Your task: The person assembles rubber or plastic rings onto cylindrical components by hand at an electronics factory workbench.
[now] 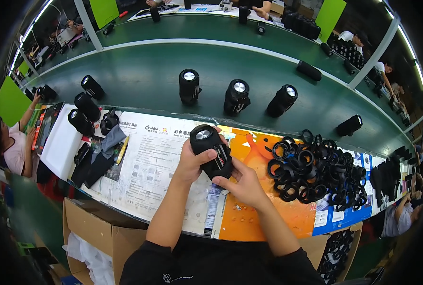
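A black cylindrical portable speaker [217,164] with a round silver end is held tilted over the bench, in front of my chest. My left hand [190,162] wraps its left side, the thumb lying across the upper body. My right hand [246,184] grips the lower right end, with the thumb underneath and fingers along the side. Part of the speaker's side panel shows between the hands. To the right of my right hand lies a heap of black rings [306,166] on the orange sheet [240,216].
Several similar speakers [189,88] stand on the green conveyor [154,71] beyond the bench. At left are more speakers [81,122], dark cloths [99,164] and a yellow pen [123,149]. Cardboard boxes [90,223] sit below the bench edge. Co-workers sit at both sides and across.
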`<action>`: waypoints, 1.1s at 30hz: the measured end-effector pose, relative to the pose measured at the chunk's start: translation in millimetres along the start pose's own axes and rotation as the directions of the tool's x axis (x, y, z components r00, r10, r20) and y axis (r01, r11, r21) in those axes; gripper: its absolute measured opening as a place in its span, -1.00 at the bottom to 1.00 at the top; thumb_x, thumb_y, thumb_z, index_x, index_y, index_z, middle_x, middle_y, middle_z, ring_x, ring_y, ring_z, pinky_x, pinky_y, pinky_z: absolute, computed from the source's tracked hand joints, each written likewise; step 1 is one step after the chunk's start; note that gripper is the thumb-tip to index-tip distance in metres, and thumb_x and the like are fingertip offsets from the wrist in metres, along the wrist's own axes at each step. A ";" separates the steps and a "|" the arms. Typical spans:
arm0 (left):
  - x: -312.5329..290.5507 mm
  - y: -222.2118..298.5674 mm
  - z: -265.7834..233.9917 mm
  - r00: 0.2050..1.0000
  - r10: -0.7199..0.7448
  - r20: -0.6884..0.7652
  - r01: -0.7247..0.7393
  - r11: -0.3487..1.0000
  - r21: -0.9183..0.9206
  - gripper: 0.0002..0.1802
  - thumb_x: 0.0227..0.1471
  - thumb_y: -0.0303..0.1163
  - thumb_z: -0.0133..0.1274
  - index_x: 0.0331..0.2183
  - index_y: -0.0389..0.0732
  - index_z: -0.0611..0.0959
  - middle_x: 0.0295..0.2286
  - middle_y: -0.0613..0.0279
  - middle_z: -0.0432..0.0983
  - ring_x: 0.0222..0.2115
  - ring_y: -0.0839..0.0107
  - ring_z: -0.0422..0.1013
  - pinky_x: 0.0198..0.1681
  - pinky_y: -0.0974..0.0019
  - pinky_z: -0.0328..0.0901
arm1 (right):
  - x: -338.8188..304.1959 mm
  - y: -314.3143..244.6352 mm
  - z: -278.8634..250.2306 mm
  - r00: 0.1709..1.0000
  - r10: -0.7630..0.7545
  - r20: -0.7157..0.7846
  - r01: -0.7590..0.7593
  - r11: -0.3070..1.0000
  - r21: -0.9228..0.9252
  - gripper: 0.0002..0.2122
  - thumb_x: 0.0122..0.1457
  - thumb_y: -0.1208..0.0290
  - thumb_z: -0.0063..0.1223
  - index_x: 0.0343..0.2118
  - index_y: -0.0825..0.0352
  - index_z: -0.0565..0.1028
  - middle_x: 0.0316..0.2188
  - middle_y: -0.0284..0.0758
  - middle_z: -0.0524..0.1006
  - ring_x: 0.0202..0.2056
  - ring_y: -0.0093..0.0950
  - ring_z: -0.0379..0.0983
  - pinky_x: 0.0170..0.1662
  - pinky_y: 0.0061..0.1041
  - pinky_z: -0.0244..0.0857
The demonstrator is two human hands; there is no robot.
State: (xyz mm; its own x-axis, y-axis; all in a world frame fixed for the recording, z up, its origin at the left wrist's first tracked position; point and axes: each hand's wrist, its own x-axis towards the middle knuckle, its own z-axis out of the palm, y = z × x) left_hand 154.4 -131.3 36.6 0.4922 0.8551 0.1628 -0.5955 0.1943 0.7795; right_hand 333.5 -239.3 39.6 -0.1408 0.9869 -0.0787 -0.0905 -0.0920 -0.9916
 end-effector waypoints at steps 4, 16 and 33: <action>-2.5 -6.3 1.0 0.991 0.096 -0.097 -0.103 0.993 -0.062 -0.30 0.08 -0.27 0.53 0.17 -0.23 0.57 -0.09 0.07 0.69 -0.04 0.20 0.67 0.11 0.11 0.61 | 2.4 9.7 -0.8 0.995 -0.084 -0.045 0.074 0.981 -0.178 -0.23 0.24 0.44 0.55 0.42 0.55 0.33 0.24 -0.13 0.57 0.23 -0.36 0.56 0.34 -0.31 0.43; -2.5 1.2 -7.3 0.999 0.051 -0.001 -0.051 0.987 -0.151 -0.28 0.06 -0.15 0.53 0.13 -0.21 0.58 -0.12 0.07 0.67 -0.08 0.17 0.69 0.04 0.09 0.64 | 0.0 17.8 14.8 0.960 -0.264 -0.091 0.219 0.914 -0.341 -0.17 0.23 0.28 0.56 0.45 0.51 0.32 0.16 0.00 0.58 0.18 -0.18 0.61 0.19 -0.28 0.57; -5.9 -4.7 -6.2 1.000 -0.001 0.010 0.002 0.994 -0.106 -0.21 -0.06 -0.16 0.61 0.11 -0.26 0.60 -0.17 0.09 0.69 -0.16 0.21 0.70 0.00 0.14 0.63 | -5.1 38.7 21.7 0.938 -0.329 -0.112 0.283 0.910 -0.301 -0.18 0.26 0.26 0.55 0.44 0.58 0.32 0.10 0.05 0.61 0.12 -0.21 0.65 0.15 -0.31 0.56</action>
State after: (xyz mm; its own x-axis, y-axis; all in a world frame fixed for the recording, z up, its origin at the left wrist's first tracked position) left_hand 150.3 -134.3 28.1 0.4995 0.8499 0.1681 -0.6583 0.2462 0.7114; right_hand 309.3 -250.8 3.8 0.0079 0.9705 0.2410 0.1750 0.2360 -0.9559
